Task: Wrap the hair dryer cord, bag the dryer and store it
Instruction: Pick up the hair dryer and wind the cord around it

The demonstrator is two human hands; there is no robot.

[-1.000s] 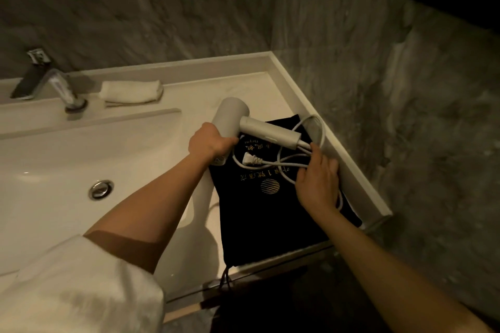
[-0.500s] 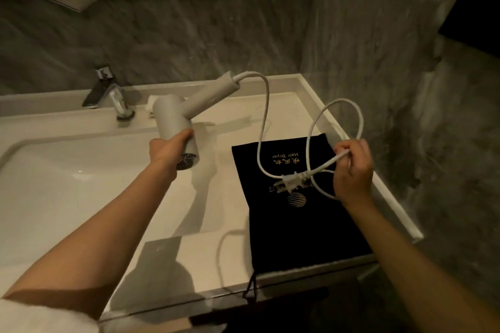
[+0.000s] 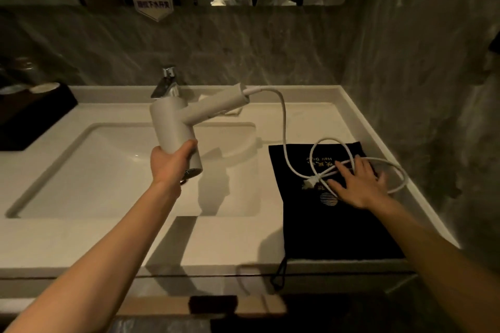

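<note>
My left hand grips the barrel of the white hair dryer above the sink basin, with its handle pointing up and to the right. Its white cord runs from the handle end down onto the black drawstring bag, which lies flat on the counter at the right. The cord lies in loose loops there, the plug on the bag. My right hand is spread flat with fingers apart, resting over the cord loops on the bag.
A white sink basin fills the left of the counter, with a chrome faucet behind it. A black tray with cups stands at the back left. Grey stone walls close the back and right. A mirror hangs above.
My left hand lifted the dryer off the bag and carried it left over the basin. My right hand let go of the cord, which dropped onto the bag, and now lies open on it.
</note>
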